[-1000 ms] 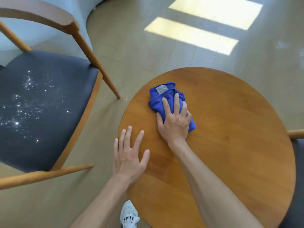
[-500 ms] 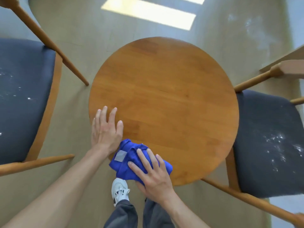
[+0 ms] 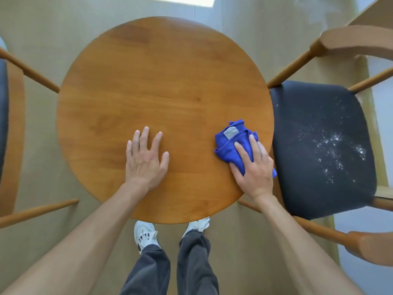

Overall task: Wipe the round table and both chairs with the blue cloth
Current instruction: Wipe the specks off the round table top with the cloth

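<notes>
- The right hand (image 3: pixel 254 167) pressed the blue cloth (image 3: pixel 230 145) flat-fingered at the counter's (image 3: pixel 148 81) four o'clock edge.
- The left hand (image 3: pixel 144 158) rested open, fingers spread, holding nothing.

Bare forearms, no sleeves; dark grey trousers (image 3: pixel 170 267); white trainers (image 3: pixel 145 233) with dark markings.

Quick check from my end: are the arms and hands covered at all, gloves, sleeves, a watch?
Nothing is worn. The left hand and right hand have no gloves, rings or watch, and both forearms are uncovered as far as the view reaches, with no sleeve showing.
</notes>
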### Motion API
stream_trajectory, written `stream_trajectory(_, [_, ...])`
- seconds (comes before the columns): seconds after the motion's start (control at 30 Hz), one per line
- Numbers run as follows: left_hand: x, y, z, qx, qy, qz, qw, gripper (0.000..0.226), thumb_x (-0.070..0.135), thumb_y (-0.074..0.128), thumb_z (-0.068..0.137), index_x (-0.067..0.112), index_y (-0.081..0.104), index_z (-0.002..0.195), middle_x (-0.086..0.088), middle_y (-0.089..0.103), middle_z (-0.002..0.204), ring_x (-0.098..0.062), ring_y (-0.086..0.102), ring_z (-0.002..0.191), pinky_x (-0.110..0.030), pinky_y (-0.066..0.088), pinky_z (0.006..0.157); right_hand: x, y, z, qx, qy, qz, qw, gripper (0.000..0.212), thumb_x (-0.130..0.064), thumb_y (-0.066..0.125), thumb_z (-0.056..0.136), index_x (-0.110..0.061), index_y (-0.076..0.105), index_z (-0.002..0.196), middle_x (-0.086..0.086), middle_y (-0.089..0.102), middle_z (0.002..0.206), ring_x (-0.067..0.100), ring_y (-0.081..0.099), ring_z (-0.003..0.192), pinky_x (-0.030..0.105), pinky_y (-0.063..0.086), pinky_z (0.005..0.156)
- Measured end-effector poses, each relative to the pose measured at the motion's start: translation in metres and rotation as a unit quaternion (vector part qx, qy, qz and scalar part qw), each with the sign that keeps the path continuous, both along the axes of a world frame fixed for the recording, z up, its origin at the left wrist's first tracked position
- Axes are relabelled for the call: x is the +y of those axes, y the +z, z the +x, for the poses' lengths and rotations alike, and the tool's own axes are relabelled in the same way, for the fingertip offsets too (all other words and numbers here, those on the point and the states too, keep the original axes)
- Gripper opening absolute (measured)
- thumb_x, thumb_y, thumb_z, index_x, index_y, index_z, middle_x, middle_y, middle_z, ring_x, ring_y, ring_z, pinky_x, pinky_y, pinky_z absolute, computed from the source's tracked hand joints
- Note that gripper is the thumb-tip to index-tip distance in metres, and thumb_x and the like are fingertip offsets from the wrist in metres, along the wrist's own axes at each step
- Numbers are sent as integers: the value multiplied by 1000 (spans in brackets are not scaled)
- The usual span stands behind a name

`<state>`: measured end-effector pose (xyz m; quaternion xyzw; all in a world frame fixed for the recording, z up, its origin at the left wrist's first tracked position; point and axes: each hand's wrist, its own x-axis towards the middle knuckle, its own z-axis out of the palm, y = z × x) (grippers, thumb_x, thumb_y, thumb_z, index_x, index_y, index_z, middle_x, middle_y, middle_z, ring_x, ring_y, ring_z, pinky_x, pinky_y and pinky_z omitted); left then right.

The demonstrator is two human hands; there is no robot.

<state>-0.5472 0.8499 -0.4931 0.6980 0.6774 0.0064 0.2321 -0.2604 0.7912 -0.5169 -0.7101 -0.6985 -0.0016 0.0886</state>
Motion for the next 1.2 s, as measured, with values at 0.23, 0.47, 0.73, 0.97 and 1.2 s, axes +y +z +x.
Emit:
stream_trajectory(0.23, [6,0,24,13,5,-9,1000,57,40,40,95,25,26,148,-9,6,159,-26,-1,147,-45,1,119,85,0,32,12,-222,-61,973,57,-49,45,93,-30,36,147,11,19,159,36,28,138,52,34,100])
stream_trajectory(0.47, [10,-11,18,12,6,32,999,57,37,42,94,22,30,147,-11,10,159,-29,2,146,-46,1,119,143,-9,8,3,-277,-59,959,60,-50,37,94,-30,27,150,13,11,161,40,22,141,51,26,103])
stream_trajectory(0.73, [0,-23,13,-6,7,82,997,57,36,42,92,19,36,145,-14,17,157,-31,9,146,-47,4,118,177,-12,-73,-28,-168,-52,984,63,-54,30,91,-32,25,150,12,11,161,38,24,140,47,27,103])
stream_trajectory(0.97, [-1,-15,-25,-40,112,119,986,53,32,43,93,12,39,142,-15,24,154,-33,17,143,-48,14,116,166,-10,-183,-16,-54,-64,996,60,-51,31,92,-36,27,150,11,11,161,37,21,142,46,26,103])
stream_trajectory(1.2, [0,-11,-64,-70,239,156,956,55,35,30,95,5,40,140,-17,37,146,-33,30,136,-39,19,114,73,-7,-232,31,132,-16,991,46,-43,48,93,-28,54,136,14,35,153,38,40,135,50,36,100])
